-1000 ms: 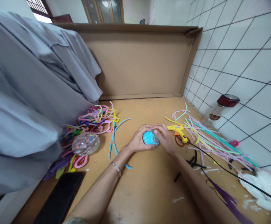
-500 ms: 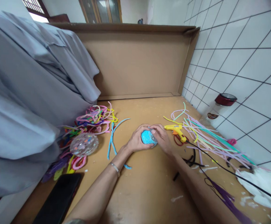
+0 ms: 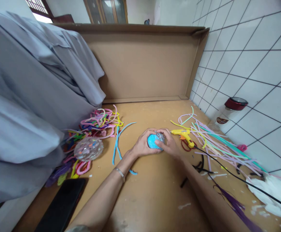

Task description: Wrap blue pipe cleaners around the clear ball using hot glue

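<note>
Ball (image 3: 152, 141), wound with blue rows on its left part and greyish on the right, sits between both hands over the middle of the table (image 3: 142, 199); whether its underside rests on the wood cannot be told. The left hand (image 3: 141, 144) cups it from the left, fingers curled around the far and near edges, probably to steady it while leaving the blue face open to view. The right hand (image 3: 170, 145) closes from the other side, its fingers bent over the far edge and its thumb pressed to the front where blue meets grey, a grip that seems meant to work on that border; whether it pinches a loose end is too small to tell.

Just beside the right hand lies a yellow glue gun (image 3: 182, 135), nozzle toward the ball, likely for a short reach, with red-handled scissors (image 3: 185, 146) partly under it. Its black cord (image 3: 239, 182) runs off to the right, away from the hands. Blue strips (image 3: 116, 145) lie apart from the tangled colored strips (image 3: 99, 122), perhaps because their color matches the ball. A clear ball (image 3: 89, 149) sits against that tangle, and a phone (image 3: 62, 204) lies nearer the table's edge, well apart from the hands.
</note>
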`<control>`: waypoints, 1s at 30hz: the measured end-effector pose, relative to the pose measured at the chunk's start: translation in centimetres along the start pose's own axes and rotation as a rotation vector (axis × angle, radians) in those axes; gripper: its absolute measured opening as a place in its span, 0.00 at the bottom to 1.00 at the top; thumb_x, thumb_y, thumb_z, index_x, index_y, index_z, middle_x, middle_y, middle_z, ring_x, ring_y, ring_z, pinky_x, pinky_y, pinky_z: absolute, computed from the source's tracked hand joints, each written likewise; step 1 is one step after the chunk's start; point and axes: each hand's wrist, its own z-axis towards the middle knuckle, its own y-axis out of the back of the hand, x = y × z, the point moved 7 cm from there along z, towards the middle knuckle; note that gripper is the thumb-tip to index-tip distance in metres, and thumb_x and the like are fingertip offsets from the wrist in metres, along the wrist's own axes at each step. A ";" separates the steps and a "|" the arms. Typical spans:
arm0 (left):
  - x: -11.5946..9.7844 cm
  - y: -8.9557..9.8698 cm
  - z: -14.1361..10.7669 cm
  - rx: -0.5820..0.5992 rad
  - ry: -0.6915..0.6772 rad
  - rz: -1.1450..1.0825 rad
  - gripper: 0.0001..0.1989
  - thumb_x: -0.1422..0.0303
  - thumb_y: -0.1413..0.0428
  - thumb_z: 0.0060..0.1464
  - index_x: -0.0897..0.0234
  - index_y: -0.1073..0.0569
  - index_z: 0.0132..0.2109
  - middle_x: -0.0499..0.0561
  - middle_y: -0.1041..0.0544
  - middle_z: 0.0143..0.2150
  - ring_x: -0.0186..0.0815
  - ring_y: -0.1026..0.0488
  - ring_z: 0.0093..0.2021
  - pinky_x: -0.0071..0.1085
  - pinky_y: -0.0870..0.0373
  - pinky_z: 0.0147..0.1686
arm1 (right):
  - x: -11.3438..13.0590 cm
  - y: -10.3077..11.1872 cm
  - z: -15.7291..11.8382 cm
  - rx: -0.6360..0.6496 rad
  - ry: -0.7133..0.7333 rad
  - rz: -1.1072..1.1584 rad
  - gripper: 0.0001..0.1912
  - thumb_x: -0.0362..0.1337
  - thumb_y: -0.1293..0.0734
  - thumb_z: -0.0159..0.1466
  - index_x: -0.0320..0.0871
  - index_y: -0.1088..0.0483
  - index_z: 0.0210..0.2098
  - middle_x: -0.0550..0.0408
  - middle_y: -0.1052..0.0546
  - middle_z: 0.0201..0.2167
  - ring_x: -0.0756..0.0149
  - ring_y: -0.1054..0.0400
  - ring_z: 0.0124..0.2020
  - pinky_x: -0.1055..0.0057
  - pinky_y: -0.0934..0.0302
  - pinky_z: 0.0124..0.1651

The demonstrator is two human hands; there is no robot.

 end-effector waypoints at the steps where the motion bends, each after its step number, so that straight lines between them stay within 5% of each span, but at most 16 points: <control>1: -0.1 0.0 0.0 0.000 -0.004 0.001 0.33 0.64 0.30 0.36 0.59 0.35 0.50 0.57 0.29 0.54 0.45 0.30 0.55 0.46 0.33 0.56 | 0.0 0.0 0.0 0.004 -0.006 0.002 0.20 0.49 0.36 0.62 0.46 0.36 0.49 0.49 0.32 0.47 0.58 0.37 0.52 0.58 0.41 0.56; 16: -0.2 0.2 0.2 -0.014 -0.005 0.062 0.31 0.63 0.31 0.36 0.58 0.34 0.49 0.56 0.27 0.54 0.46 0.30 0.56 0.48 0.36 0.58 | -0.6 -0.2 0.1 0.075 0.024 -0.027 0.27 0.50 0.31 0.58 0.48 0.35 0.54 0.48 0.33 0.49 0.56 0.37 0.54 0.56 0.41 0.58; 25: -0.4 0.6 0.0 -0.021 -0.006 0.159 0.33 0.58 0.30 0.35 0.59 0.31 0.49 0.60 0.35 0.60 0.51 0.37 0.62 0.50 0.38 0.59 | -1.3 -0.2 0.0 0.038 -0.091 0.017 0.37 0.49 0.30 0.55 0.46 0.43 0.60 0.45 0.35 0.52 0.53 0.39 0.56 0.53 0.41 0.58; 30: -1.1 0.7 0.0 -0.031 -0.059 0.210 0.31 0.59 0.33 0.39 0.59 0.31 0.50 0.59 0.31 0.57 0.49 0.33 0.58 0.50 0.36 0.57 | -1.9 -0.1 -0.2 0.004 -0.132 0.001 0.40 0.48 0.29 0.53 0.46 0.44 0.61 0.46 0.34 0.53 0.53 0.38 0.55 0.54 0.40 0.57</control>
